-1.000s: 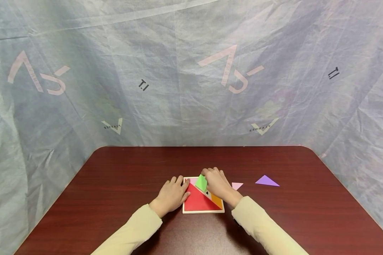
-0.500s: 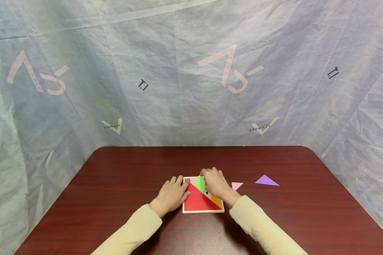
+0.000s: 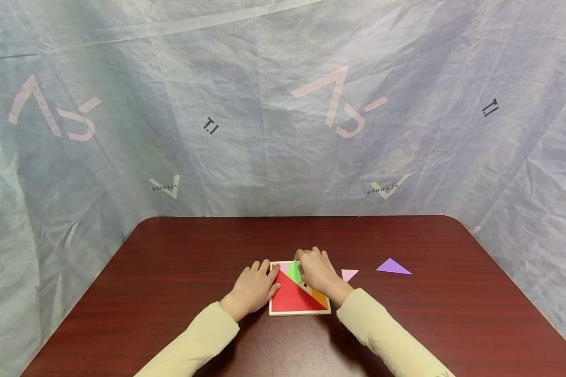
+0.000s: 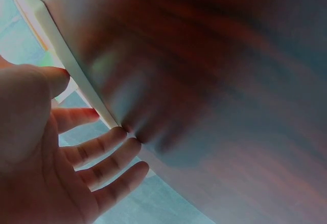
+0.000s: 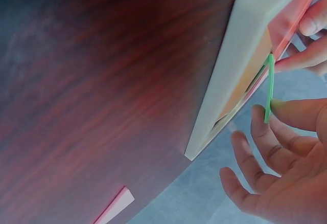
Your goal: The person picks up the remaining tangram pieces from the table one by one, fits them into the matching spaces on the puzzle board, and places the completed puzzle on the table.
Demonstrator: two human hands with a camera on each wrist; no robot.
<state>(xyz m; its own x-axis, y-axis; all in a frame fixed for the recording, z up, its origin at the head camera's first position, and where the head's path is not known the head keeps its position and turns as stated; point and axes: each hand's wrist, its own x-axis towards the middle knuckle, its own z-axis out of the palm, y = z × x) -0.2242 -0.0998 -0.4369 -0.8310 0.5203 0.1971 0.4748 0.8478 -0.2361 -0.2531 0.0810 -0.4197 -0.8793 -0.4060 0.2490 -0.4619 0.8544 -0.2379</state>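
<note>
A square puzzle tray with a pale rim (image 3: 300, 313) lies on the table. A large red triangle (image 3: 289, 296), an orange piece (image 3: 319, 299) and a pink piece (image 3: 283, 267) are inside it. My right hand (image 3: 318, 271) pinches a thin green tile (image 5: 271, 88) between thumb and fingers. The tile stands tilted on edge over the tray, its lower end right at the red piece's border. My left hand (image 3: 252, 287) rests at the tray's left side, fingers extended, with fingertips along the rim in the left wrist view.
To the right of the tray, a small pink triangle (image 3: 349, 275) lies partly behind my right wrist. Farther right is a purple triangle (image 3: 393, 266). A grey printed cloth (image 3: 264, 131) hangs behind the dark red wooden table (image 3: 188, 246).
My right hand has shifted slightly left with the green tile, which now shows a narrower face. My left hand and the loose triangles stay in place.
</note>
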